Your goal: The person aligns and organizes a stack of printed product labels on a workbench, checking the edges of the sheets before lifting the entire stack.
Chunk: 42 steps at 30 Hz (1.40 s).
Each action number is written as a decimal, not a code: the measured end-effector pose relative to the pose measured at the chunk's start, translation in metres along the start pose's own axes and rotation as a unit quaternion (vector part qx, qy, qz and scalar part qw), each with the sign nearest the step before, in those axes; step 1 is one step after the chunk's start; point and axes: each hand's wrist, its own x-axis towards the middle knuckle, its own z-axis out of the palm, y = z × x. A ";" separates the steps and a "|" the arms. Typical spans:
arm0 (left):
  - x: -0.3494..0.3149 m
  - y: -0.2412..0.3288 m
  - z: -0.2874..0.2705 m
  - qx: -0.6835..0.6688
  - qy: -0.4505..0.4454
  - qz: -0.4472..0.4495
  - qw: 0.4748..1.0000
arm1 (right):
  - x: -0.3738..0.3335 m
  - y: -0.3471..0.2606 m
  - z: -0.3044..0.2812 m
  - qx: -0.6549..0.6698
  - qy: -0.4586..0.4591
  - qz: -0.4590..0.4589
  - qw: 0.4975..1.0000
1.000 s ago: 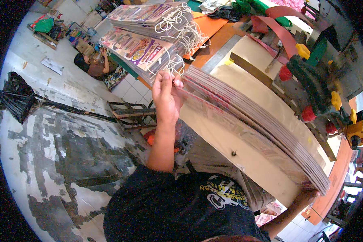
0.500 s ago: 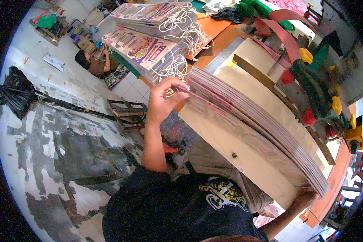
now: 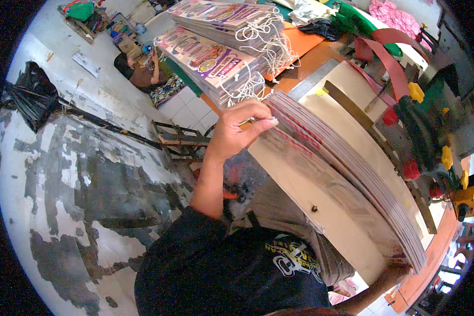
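Note:
A thick stack of long, printed plastic-like sheets (image 3: 347,176) stands on edge, bowed, over a beige board (image 3: 289,181). My left hand (image 3: 242,126) is at its upper left end, thumb and fingers pinched at the near sheet's corner. That near sheet (image 3: 324,179) bends slightly away from the others, leaving a narrow gap. At the lower right end, my right hand (image 3: 397,271) holds the stack; most of its fingers are hidden. Beyond my left hand lie piles of printed bags (image 3: 210,60) with white cord loops (image 3: 260,26).
Behind the board is a machine with a long metal bar (image 3: 353,102), yellow knobs (image 3: 416,92) and red strips (image 3: 382,58). A black plastic bag (image 3: 34,95) hangs at left. Another person (image 3: 142,71) sits on the floor at the far left. An orange tabletop (image 3: 426,268) extends to the right.
The view has shifted, so the scene sits further right. My left hand's fingers have closed down more at the near sheet's corner. My right hand stays at the stack's lower end.

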 end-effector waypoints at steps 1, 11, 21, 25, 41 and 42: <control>-0.002 0.002 0.004 -0.018 0.007 -0.015 1.000 | -0.001 -0.003 0.004 0.082 0.004 0.039 0.996; -0.006 -0.005 0.022 -0.137 0.042 -0.065 0.988 | 0.001 -0.017 0.005 0.364 0.014 0.195 0.911; -0.011 -0.028 0.035 -0.510 0.198 -0.143 0.825 | 0.001 -0.033 -0.017 0.429 0.025 0.266 0.863; -0.013 -0.032 0.018 -0.555 0.264 -0.128 0.779 | 0.000 -0.060 -0.032 0.380 0.000 0.242 0.893; -0.035 -0.024 -0.009 0.002 0.378 -0.119 0.918 | -0.005 0.004 0.008 0.128 0.084 -0.012 0.988; -0.036 -0.023 -0.006 0.007 0.374 -0.116 0.920 | -0.003 -0.007 0.002 0.150 0.078 0.022 0.985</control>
